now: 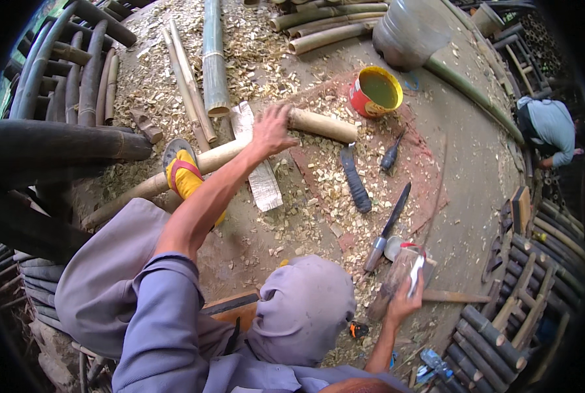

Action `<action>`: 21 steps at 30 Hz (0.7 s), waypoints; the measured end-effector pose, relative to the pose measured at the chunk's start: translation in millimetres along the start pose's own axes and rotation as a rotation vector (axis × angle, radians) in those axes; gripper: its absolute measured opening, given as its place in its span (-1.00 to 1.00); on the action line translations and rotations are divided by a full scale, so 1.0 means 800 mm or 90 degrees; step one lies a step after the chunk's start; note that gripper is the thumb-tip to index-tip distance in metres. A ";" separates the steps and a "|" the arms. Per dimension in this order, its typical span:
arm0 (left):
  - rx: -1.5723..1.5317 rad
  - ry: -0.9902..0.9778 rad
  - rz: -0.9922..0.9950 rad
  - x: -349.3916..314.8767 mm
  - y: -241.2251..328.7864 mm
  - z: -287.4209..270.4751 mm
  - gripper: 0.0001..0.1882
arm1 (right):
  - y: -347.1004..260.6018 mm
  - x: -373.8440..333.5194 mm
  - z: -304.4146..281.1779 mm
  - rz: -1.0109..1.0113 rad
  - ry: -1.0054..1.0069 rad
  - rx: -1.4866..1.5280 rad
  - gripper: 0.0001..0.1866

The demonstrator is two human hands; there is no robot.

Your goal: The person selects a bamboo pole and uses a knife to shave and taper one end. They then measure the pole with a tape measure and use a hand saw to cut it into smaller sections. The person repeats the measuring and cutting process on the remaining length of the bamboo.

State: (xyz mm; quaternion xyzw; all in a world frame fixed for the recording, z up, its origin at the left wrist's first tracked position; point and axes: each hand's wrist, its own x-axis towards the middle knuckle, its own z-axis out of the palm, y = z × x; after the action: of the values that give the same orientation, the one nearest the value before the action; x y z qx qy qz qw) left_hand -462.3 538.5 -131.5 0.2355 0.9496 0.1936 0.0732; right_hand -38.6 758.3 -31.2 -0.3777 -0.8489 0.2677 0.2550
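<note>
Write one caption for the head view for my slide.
Left hand on a bamboo pole, right hand near a knife, chips scattered across the floor.

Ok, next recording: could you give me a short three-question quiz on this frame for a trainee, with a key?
1. Short answer: which of the person's hands is on the pale bamboo pole?
2. True or false: the red bucket with the yellow rim is tipped over on its side.
3. Multiple choice: which of these is nearest the person's right hand?
A) the red bucket
B) the long-bladed knife
C) the large plastic container at the top

Key:
1. The left hand.
2. False; it stands upright, with greenish liquid inside.
3. B.
</note>
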 end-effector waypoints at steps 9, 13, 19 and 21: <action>0.358 -0.101 0.160 0.062 0.036 0.047 -0.21 | 0.095 -0.098 -0.052 0.127 -0.029 -0.243 -0.56; 0.250 -0.122 0.172 0.042 0.058 0.032 -0.21 | 0.123 -0.112 -0.034 0.146 -0.078 -0.190 -0.51; -0.125 -0.264 0.185 -0.028 0.087 0.000 -0.30 | 0.115 -0.111 -0.011 0.131 -0.078 -0.143 -0.36; -0.329 -0.325 0.120 -0.062 0.072 0.005 -0.28 | 0.095 -0.103 -0.013 0.095 -0.058 -0.324 -0.35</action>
State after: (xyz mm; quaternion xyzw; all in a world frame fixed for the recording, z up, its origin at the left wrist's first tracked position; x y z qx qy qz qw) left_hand -393.7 562.8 -109.5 0.3366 0.7948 0.3674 0.3464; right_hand 54.7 740.1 -92.1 -0.4785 -0.8695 0.0801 0.0928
